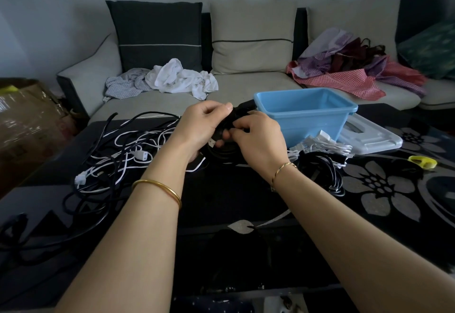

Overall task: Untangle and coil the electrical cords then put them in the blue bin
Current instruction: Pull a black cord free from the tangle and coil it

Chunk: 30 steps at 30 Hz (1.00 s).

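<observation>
My left hand [200,125] and my right hand [261,137] both grip a coiled black cord [225,149] held above the dark table, just left of the blue bin [317,120]. A small plug end shows between my fingers. A tangle of black and white cords [118,155] sprawls over the table's left side. A coiled white cord [322,146] and a coiled black cord [322,167] lie on the table in front of the bin. The bin looks to hold nothing.
A white lid [369,137] lies right of the bin, and a yellow tool [422,161] further right. The table [381,189] has a floral pattern. Behind it stands a sofa [246,83] with clothes piles; a cardboard box [27,118] sits at left.
</observation>
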### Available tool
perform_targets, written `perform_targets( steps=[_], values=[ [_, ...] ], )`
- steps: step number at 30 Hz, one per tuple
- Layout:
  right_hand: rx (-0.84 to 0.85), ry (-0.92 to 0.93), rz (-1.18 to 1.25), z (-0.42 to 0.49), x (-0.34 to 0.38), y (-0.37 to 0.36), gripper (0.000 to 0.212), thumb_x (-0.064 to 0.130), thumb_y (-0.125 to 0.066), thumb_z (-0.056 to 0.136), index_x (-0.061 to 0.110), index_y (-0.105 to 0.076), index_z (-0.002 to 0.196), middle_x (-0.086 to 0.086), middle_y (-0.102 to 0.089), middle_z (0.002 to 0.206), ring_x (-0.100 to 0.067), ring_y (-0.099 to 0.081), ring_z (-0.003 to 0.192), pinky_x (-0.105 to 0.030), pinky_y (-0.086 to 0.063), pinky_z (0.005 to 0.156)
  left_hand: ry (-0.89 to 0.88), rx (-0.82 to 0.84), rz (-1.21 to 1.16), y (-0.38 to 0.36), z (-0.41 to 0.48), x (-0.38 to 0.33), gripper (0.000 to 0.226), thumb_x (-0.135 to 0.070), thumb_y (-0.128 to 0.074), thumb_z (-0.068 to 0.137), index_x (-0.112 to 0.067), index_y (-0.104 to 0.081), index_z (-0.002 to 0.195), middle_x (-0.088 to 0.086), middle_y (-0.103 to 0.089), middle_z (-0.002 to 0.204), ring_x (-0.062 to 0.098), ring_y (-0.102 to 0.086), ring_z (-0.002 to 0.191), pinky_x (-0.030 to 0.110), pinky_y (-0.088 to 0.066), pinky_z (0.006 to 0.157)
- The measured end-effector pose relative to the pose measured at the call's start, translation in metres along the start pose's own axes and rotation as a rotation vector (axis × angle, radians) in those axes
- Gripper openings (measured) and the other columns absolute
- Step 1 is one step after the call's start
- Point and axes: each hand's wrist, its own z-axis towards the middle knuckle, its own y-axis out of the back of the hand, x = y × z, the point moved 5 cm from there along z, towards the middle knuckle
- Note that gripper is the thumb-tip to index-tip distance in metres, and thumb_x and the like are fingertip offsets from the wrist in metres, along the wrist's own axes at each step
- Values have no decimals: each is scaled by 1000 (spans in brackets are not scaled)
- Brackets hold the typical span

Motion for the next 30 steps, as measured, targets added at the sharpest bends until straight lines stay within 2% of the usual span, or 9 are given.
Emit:
perform_targets(
  steps=[6, 10, 12, 14, 16, 19, 23, 27, 30],
  values=[
    [-54, 21, 22, 0, 3, 2, 22, 18, -59, 82, 2, -63, 68, -5, -55, 96, -24, -55, 83, -38, -46, 75, 2, -55, -66, -3, -1, 1, 31, -23, -60, 93, -6, -60, 67, 5, -52, 48, 16, -43, 37, 19, -34, 36],
    [-52, 29, 220, -1, 3, 2, 20, 7, -56, 83, 1, -63, 65, -3, -51, 93, -14, -52, 78, -22, -40, 70, 4, -58, -119, -2, -2, -2, 34, -24, -60, 93, -7, -57, 63, 4, -50, 45, 17, -40, 37, 19, -34, 38],
    [-58, 30, 347, 0, 4, 4, 22, 4, -55, 84, 6, -66, 64, -4, -51, 97, -11, -54, 83, -15, -43, 75, -6, -57, -141, -2, -1, -4, 36, -24, -60, 92, -8, -57, 60, 4, -50, 45, 17, -41, 38, 20, -34, 38],
    [-64, 24, 521, 0, 5, 4, 29, 3, -55, 85, 10, -62, 58, -9, -51, 104, -14, -60, 81, -26, -53, 79, -12, -52, -172, -1, -1, -6, 39, -23, -61, 92, -11, -57, 55, 6, -50, 47, 17, -42, 41, 21, -35, 39],
    [-34, -7, 690, -2, 6, 2, 33, 0, -54, 88, 6, -59, 56, -13, -48, 109, -11, -63, 63, -29, -58, 69, -18, -35, -198, -1, -1, -6, 42, -22, -61, 92, -12, -59, 52, 6, -52, 48, 17, -43, 42, 20, -35, 38],
    [14, -39, 832, -1, 4, -3, 33, 1, -55, 89, 4, -60, 57, -17, -46, 115, -26, -62, 59, -40, -57, 70, -29, -33, -198, -1, -3, -8, 41, -20, -59, 93, -12, -60, 52, 4, -52, 48, 14, -45, 42, 19, -35, 37],
    [72, -49, 917, 1, 5, -6, 28, 12, -57, 87, 3, -62, 61, -13, -46, 109, -35, -58, 83, -36, -53, 71, -83, -68, -181, 1, -4, -13, 37, -17, -59, 93, -15, -60, 55, 0, -51, 46, 11, -46, 42, 20, -36, 39],
    [104, -80, 978, -2, 8, -6, 31, 7, -52, 94, 0, -58, 65, -13, -46, 103, -25, -56, 70, -36, -54, 68, -102, -73, -150, 1, -5, -11, 28, -15, -59, 93, -14, -62, 65, -4, -53, 48, 9, -48, 45, 20, -38, 40],
    [106, -147, 1021, -1, 8, -7, 29, 9, -53, 94, 3, -59, 66, -17, -45, 102, -26, -54, 69, -30, -54, 58, -100, -73, -196, 1, -5, -10, 17, -11, -58, 93, -14, -66, 78, -6, -54, 50, 9, -50, 47, 19, -38, 39]
  ],
)
